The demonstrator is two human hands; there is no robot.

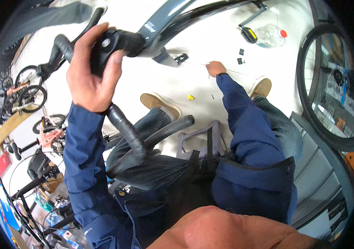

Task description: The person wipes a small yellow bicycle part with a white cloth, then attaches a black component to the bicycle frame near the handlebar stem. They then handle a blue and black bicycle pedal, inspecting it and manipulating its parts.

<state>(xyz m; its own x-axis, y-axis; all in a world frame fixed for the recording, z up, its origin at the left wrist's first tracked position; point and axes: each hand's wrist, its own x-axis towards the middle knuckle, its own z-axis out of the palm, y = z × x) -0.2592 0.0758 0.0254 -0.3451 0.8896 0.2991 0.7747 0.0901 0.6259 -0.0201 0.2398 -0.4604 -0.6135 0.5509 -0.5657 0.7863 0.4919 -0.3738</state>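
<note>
My left hand (92,72) grips the middle of a black drop handlebar (123,124) where it meets the stem (117,41) of a dark grey bicycle frame (173,16). My right hand (215,67) reaches down to the white floor, fingers closed near a small dark part and a thin rod (193,63); whether it holds anything is hidden. I sit on a grey stool (204,139), with my brown shoes (160,104) on the floor.
A black pedal (248,34) and a clear plastic bottle with a red cap (271,35) lie on the floor. Small black bits (240,56) and a yellow piece (190,98) lie nearby. A bicycle wheel (330,83) stands at right; several bicycles (31,95) at left.
</note>
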